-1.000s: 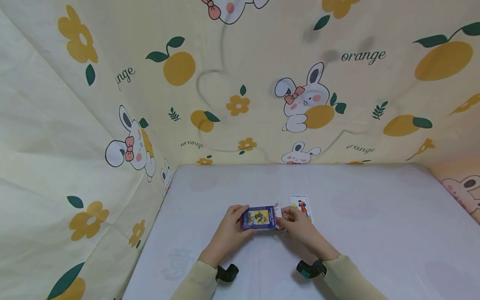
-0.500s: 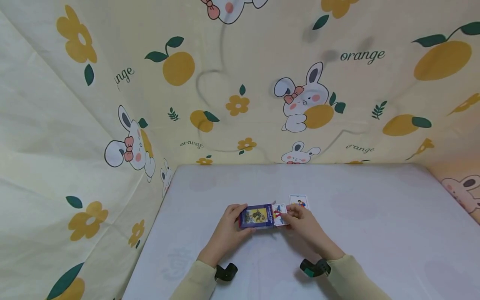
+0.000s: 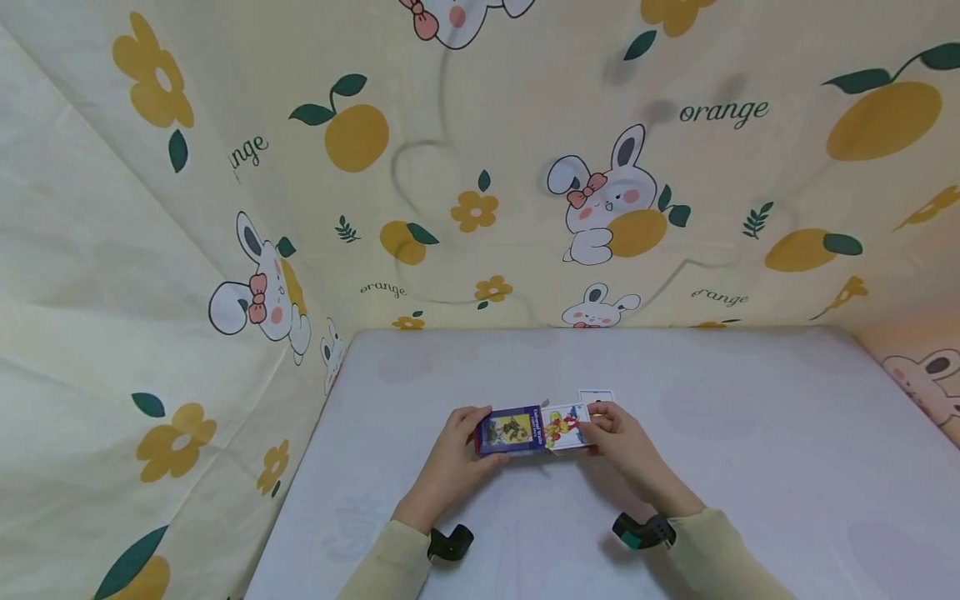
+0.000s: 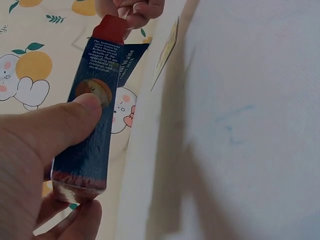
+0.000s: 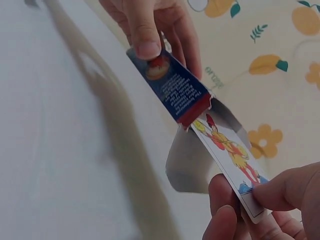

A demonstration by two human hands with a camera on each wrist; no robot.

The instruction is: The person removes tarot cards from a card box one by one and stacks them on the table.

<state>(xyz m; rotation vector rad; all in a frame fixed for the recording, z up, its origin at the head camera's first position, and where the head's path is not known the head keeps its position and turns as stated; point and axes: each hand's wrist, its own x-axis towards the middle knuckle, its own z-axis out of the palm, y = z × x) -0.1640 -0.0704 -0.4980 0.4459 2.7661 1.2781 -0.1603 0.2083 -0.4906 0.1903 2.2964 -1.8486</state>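
My left hand [image 3: 452, 458] grips a dark blue tarot card box [image 3: 510, 429] above the table, its thumb pressed on a narrow printed side in the left wrist view. Out of the box's open right end sticks a tarot card [image 3: 564, 426] with a white border and a red and yellow figure. My right hand [image 3: 621, 443] pinches that card's outer end between thumb and fingers; the inner end is still within the box in the right wrist view. An end flap [image 5: 192, 165] hangs open beside the card. Behind the right hand lies another card [image 3: 595, 395], mostly hidden.
Both hands are over a pale table [image 3: 720, 483]. A cream cloth backdrop [image 3: 517, 142] with rabbits and oranges rises behind it and along the left side. Black wrist cameras [image 3: 452, 543] sit by the sleeve cuffs.
The right hand has moved to the right, drawing the card well out of the box. The left hand and box have shifted only slightly. The card on the table is now more covered.
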